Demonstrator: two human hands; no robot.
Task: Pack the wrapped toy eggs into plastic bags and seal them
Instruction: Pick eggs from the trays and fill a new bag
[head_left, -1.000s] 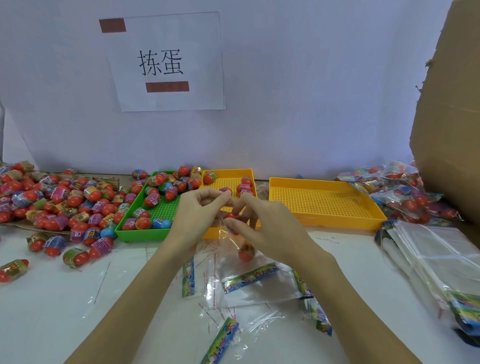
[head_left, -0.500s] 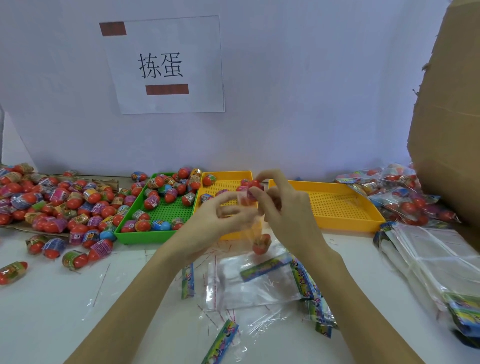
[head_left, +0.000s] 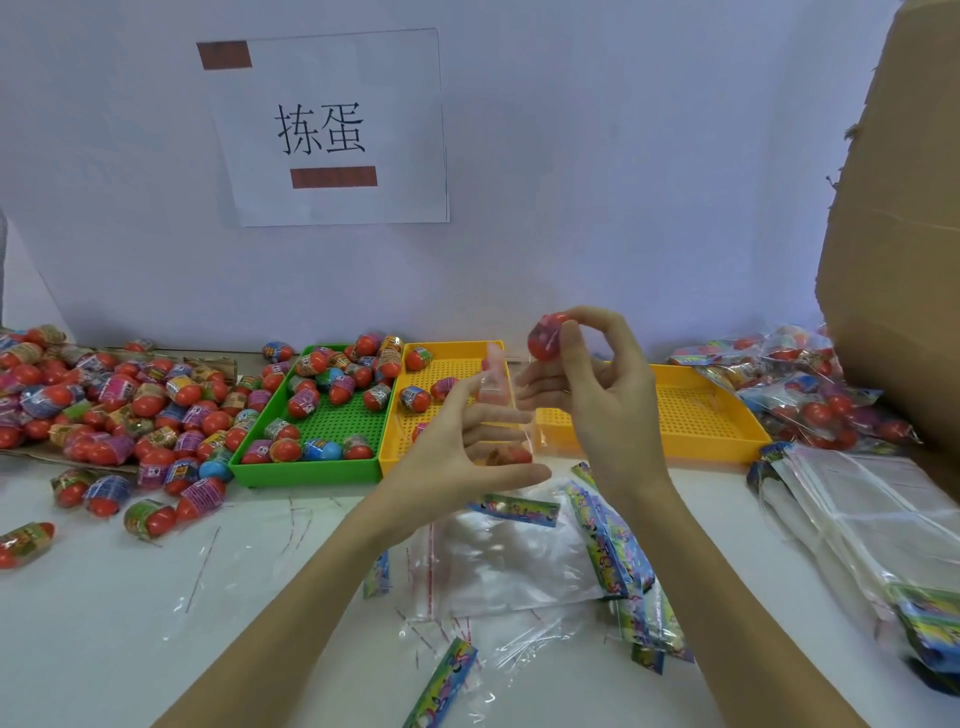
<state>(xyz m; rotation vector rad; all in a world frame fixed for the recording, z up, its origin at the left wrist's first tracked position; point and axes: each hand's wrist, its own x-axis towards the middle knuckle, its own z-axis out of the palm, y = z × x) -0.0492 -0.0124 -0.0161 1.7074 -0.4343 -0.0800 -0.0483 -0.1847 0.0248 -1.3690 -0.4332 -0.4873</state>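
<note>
My right hand pinches a red wrapped toy egg between thumb and forefinger, held up above the trays. My left hand holds the mouth of a clear plastic bag just below the egg; another red egg hangs inside that bag. Loose wrapped eggs are heaped at the left and fill the green tray. A few eggs lie in the near yellow tray.
Empty clear bags with coloured header cards lie on the white table under my hands. A second yellow tray sits to the right. Filled bags pile at far right, with flat bags and a cardboard box.
My right hand rose from the bag's mouth, now holding a red egg higher. My left hand moved right and keeps the bag open beneath it.
</note>
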